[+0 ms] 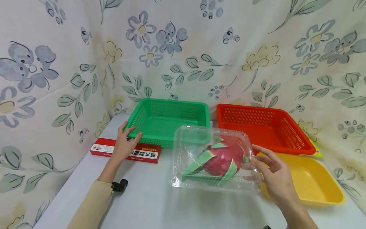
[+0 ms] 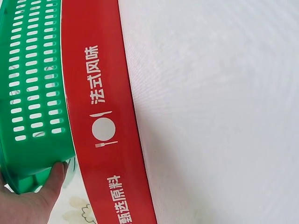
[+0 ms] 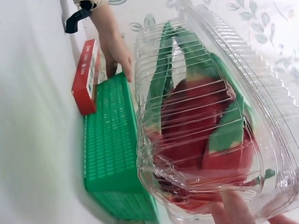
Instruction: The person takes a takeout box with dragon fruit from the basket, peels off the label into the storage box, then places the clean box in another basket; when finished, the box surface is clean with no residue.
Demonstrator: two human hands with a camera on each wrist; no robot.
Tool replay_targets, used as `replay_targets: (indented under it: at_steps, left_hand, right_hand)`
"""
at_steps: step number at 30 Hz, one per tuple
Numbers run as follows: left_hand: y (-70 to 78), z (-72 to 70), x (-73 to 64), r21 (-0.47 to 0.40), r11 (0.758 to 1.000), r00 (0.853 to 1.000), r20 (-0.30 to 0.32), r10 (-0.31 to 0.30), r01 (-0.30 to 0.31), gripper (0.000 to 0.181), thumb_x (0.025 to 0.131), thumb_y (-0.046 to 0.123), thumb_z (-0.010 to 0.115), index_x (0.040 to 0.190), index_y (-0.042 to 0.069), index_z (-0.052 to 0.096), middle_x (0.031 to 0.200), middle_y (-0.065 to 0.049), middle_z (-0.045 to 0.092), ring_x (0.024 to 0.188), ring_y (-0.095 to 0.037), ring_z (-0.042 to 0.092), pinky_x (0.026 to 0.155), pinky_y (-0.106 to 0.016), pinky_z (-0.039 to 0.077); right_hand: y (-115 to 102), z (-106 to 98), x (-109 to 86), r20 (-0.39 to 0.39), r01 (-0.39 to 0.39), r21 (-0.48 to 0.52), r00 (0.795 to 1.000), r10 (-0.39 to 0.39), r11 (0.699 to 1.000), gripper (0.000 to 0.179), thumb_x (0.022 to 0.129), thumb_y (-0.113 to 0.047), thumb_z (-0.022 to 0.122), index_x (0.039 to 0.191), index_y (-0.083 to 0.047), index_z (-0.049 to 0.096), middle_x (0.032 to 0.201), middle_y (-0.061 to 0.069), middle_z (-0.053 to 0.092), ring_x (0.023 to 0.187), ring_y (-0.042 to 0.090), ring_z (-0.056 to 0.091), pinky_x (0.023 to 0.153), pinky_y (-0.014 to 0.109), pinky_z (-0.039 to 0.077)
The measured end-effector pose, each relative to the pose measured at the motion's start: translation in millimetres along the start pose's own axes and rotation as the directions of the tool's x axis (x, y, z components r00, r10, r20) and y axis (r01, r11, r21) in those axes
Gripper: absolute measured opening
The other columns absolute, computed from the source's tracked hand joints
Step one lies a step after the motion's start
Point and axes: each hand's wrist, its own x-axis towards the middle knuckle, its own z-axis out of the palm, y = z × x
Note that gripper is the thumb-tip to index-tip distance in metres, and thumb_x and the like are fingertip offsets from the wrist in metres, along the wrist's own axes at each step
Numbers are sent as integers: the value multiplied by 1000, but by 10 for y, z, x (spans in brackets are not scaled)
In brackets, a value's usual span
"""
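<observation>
A clear plastic clamshell box [image 1: 183,159] is held up above the table by my right hand [image 1: 275,175], which grips its right end. Inside lies a red dragon fruit [image 1: 221,159] with green scales, seen through the ribbed plastic in the right wrist view. My left hand [image 1: 127,144] holds the front left corner of a green plastic basket [image 1: 168,138]; the left wrist view shows the thumb [image 2: 55,179] against its outer wall. A flat red box [image 1: 145,153] with white lettering lies along the basket's front, partly behind the left hand.
Right of the green basket stands a red basket [image 1: 297,144]. In front of it is a yellow tray [image 1: 328,187], partly behind my right hand. A yellow packet [image 1: 317,152] shows beside the red basket. Flowered cloth [image 1: 183,63] hangs behind the white table [image 1: 143,197].
</observation>
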Motion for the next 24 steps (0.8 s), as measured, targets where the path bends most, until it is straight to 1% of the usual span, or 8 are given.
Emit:
replay_targets:
  at_steps: [3, 4, 5, 9, 11, 16, 22, 24]
  left_hand:
    - [2, 8, -2, -6, 1000, 1000, 11, -1, 1, 62, 97, 40, 61, 141, -2, 48, 162, -14, 8, 142, -41, 24, 106, -57, 38]
    - [1, 10, -1, -7, 1000, 1000, 13, 1, -1, 62, 97, 40, 61, 141, -2, 48, 162, -15, 8, 142, -42, 23, 106, -57, 38]
    - [-3, 10, 0, -8, 1000, 1000, 11, 2, -2, 62, 96, 41, 62, 140, -2, 49, 162, -15, 9, 142, -42, 23, 106, -57, 38]
    - [-20, -4, 1, 1, 1000, 1000, 11, 8, -8, 61, 97, 40, 62, 138, -3, 51, 162, -16, 9, 144, -43, 20, 106, -59, 37]
    - [-28, -11, -1, 3, 1000, 1000, 12, 9, -10, 61, 97, 39, 62, 138, -3, 51, 162, -17, 9, 143, -43, 20, 106, -59, 37]
    - [-31, -9, -5, -10, 1000, 1000, 14, 16, -15, 62, 96, 41, 62, 138, -4, 51, 162, -16, 9, 142, -43, 23, 105, -57, 38]
    - [-19, -10, -25, -9, 1000, 1000, 9, 1, -1, 62, 96, 41, 62, 138, -3, 50, 162, -15, 9, 141, -43, 25, 105, -58, 38]
    - [-12, -6, -20, -12, 1000, 1000, 11, -2, 2, 62, 96, 41, 62, 139, -3, 50, 162, -16, 8, 141, -43, 25, 105, -58, 37]
  right_hand:
    - [-35, -19, 14, -26, -33, -24, 999, 32, 999, 46, 95, -20, 67, 139, -16, 56, 103, -3, 67, 86, 12, 68, 68, 28, 58]
    - [-48, -22, 22, -32, -45, -35, 999, 44, 998, 47, 95, -22, 68, 139, -16, 55, 104, -3, 67, 87, 12, 69, 69, 30, 58]
    - [-65, -25, 33, -40, -56, -69, 998, 53, 996, 48, 94, -25, 68, 140, -18, 55, 106, -4, 67, 88, 11, 68, 70, 28, 58]
    - [-101, -12, 95, -65, -67, -179, 996, 56, 982, 51, 94, -35, 67, 142, -22, 54, 108, -10, 67, 91, 9, 67, 72, 26, 57]
    - [-103, -1, 116, -69, -57, -203, 997, 44, 978, 51, 94, -37, 67, 141, -22, 55, 108, -11, 67, 93, 8, 66, 74, 25, 57]
    - [-84, 17, 164, -60, -18, -150, 998, 9, 989, 49, 94, -33, 67, 139, -16, 56, 106, -7, 67, 92, 10, 66, 74, 26, 57]
    - [-132, 51, 291, -62, -17, -137, 998, 9, 990, 50, 94, -36, 67, 139, -18, 56, 105, -6, 66, 93, 11, 64, 73, 26, 57]
    - [-161, 66, 347, -59, -11, -113, 998, 4, 994, 50, 94, -35, 67, 139, -17, 56, 106, -6, 66, 94, 13, 64, 74, 27, 57]
